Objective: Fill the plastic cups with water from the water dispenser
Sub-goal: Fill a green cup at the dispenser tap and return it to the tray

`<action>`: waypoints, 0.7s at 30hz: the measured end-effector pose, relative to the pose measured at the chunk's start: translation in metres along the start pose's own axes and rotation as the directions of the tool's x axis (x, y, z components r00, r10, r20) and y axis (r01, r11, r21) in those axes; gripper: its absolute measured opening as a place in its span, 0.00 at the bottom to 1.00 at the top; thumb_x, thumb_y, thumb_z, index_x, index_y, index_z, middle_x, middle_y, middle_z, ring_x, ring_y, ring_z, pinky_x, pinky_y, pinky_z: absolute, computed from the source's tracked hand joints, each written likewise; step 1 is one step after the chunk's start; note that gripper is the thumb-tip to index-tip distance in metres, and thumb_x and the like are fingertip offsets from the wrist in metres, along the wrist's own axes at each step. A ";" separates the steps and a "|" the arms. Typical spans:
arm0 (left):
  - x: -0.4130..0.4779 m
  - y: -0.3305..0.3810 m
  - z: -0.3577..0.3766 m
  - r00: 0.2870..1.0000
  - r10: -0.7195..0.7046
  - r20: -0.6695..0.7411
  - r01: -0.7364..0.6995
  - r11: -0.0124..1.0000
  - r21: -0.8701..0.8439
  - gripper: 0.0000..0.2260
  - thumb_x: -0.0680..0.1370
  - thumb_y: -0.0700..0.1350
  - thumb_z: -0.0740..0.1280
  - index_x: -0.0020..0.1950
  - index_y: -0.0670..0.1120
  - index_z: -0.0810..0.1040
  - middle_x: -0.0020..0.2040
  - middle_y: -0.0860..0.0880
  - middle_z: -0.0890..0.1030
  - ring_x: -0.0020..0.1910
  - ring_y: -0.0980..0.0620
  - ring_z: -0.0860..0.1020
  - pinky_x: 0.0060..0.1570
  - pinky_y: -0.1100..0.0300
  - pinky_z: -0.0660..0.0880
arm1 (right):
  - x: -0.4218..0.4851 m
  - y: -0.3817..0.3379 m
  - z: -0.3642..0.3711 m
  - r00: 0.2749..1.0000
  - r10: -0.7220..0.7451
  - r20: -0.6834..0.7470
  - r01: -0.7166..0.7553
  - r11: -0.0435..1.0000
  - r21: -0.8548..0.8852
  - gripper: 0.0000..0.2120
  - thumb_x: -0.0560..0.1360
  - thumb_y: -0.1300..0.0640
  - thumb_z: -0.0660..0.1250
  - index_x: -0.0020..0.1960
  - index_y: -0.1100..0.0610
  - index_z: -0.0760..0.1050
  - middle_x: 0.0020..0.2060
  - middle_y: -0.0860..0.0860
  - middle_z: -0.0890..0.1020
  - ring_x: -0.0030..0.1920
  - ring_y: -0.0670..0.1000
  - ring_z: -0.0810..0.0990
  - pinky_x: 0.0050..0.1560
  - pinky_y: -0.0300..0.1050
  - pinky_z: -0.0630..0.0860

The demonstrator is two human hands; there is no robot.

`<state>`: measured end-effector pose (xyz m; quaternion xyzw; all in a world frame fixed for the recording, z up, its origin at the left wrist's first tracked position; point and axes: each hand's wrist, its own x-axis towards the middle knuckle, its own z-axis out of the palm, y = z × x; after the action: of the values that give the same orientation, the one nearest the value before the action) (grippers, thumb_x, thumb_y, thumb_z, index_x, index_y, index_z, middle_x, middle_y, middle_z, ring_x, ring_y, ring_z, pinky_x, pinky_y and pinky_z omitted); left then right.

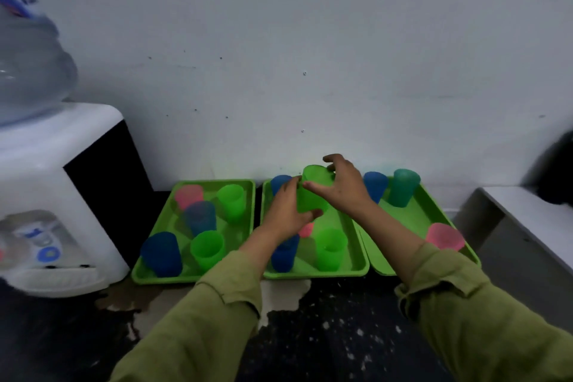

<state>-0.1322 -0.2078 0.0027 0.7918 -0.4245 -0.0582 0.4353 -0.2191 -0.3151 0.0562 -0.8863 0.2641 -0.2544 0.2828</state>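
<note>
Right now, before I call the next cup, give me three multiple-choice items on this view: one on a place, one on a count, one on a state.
1. Where does the water dispenser stand relative to the left tray?
A. to its left
B. to its right
C. on top of it

2. How many green trays are in view?
A. two
B. three
C. four

3. What is the left hand doing?
A. lying flat on a tray
B. holding a pink cup
C. gripping the green cup

Answers:
1 A: the dispenser fills the picture's left edge, beside that tray.
2 B: the left tray, middle tray and right tray lie side by side.
3 C: its fingers curl round the green cup, whose rim the right hand also holds.
</note>
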 end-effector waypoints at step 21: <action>-0.144 -0.239 -0.241 0.994 -0.114 -0.004 0.112 0.982 -0.152 0.28 0.65 0.51 0.78 0.59 0.45 0.72 0.54 0.48 0.78 0.53 0.51 0.78 0.53 0.54 0.76 | -0.040 -0.230 0.270 0.982 0.098 0.162 -0.128 0.974 0.188 0.25 0.71 0.47 0.71 0.63 0.58 0.71 0.53 0.56 0.80 0.47 0.50 0.77 0.47 0.38 0.71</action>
<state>0.0365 0.1128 -0.0659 0.7796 -0.3705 -0.1096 0.4929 -0.0112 -0.0308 -0.0019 -0.8541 0.2654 -0.1948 0.4028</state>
